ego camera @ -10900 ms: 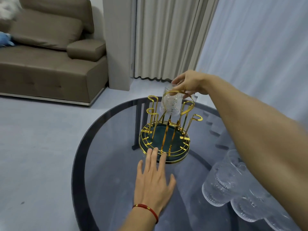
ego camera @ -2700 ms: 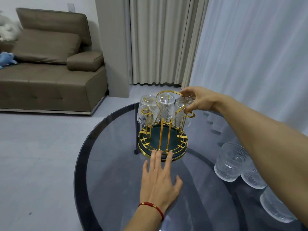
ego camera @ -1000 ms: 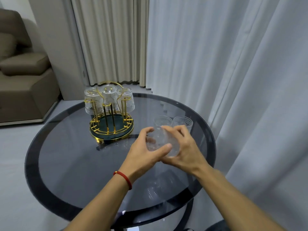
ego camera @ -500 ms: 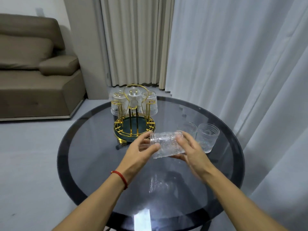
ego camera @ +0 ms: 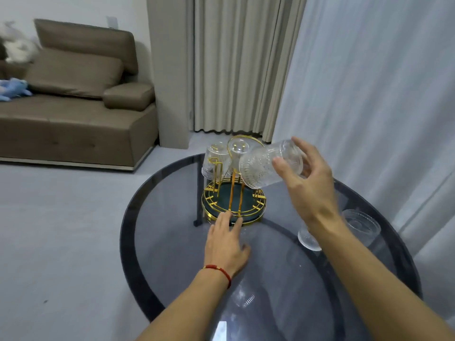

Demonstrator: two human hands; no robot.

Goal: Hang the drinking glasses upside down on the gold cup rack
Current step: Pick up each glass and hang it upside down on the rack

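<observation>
1. Drinking glass (ego camera: 269, 166), clear and ribbed with a beaded band near the rim, was held in the air by the right hand (ego camera: 306, 178), tipped on its side with its mouth facing left and down, just above and to the right of the gold cup rack (ego camera: 234, 205).
2. The right grip was clenched around the glass near its base, thumb on the near side and fingers behind it. The left hand (ego camera: 225, 244) lay flat and released on the tabletop (ego camera: 172, 242), its fingertips touching the rack's base ring, probably to steady it.
3. I judged the glass rigid, brittle and smooth enough to slip. Its textured wall would give some purchase, so holding it low on the body near the base seemed sound, leaving the mouth free to drop over a prong.
4. The wire rack looked light and likely to shift if knocked, and glass striking glass could chip.
5. Two inverted glasses (ego camera: 216, 159) hung on the rack's far side. The held glass covered the right-hand prongs, so I could not tell how many were free, nor whether another glass hung behind it.
6. Two more glasses (ego camera: 360, 227) stood on the tabletop at the right, one largely hidden behind the right forearm.
7. Transparency and reflections in the dark tabletop blurred the rims and edges.
</observation>
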